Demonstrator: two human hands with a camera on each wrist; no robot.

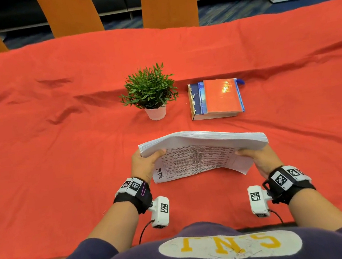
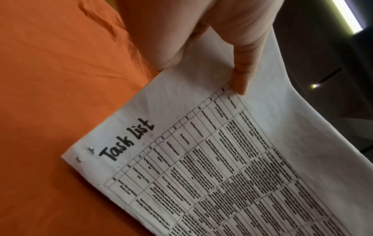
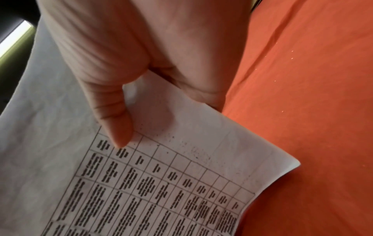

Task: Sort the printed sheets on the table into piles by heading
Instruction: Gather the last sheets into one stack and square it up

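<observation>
I hold a thick stack of printed sheets tilted up off the red tablecloth, its near edge low and its far edge raised. The facing sheet carries the heading "Task list" above a printed table. My left hand grips the stack's left end, thumb on the printed face, fingers hidden behind. My right hand grips the right end the same way, thumb pressed on the table's top rows. The lower right corner curls outward.
A small potted plant in a white pot stands beyond the stack. To its right lies a pile of books, an orange one on top. Orange chairs line the table's far side. Bare red cloth stretches left and right.
</observation>
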